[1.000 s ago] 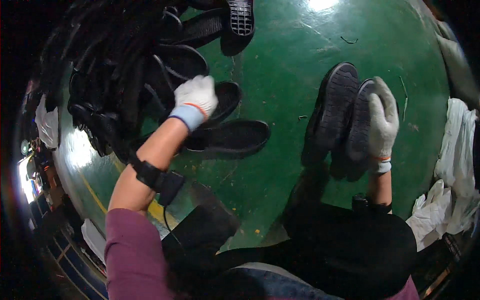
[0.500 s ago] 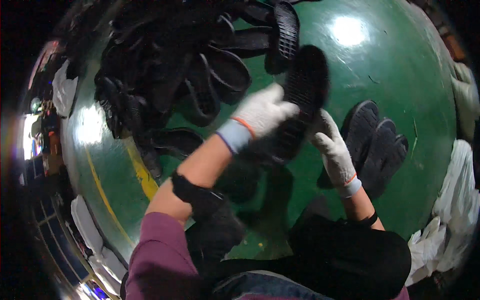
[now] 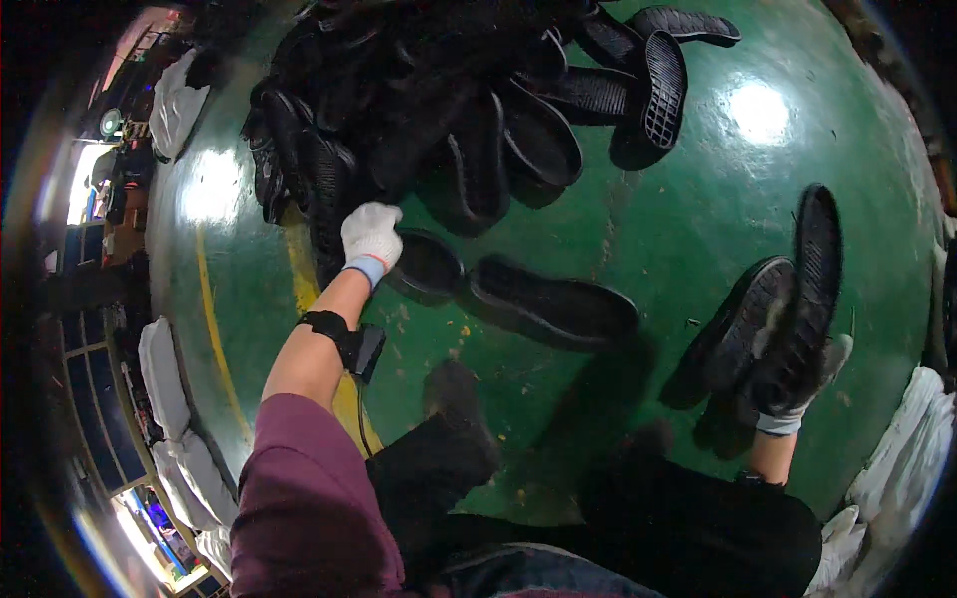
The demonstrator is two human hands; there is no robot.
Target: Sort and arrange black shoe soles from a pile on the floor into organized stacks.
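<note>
Left hand beside a black shoe sole, right hand at the near end of a ridged sole.
The left fingers are curled in; whether they pinch the black shoe sole cannot be told. It lies just right of them, long axis slanting down to the right, much nearer this hand. The ridged sole points away from the person, hiding most of the right fingers, so their grip is unclear. A wide sole lies left of it, a long sole between the hands, a dark heap beyond.
</note>
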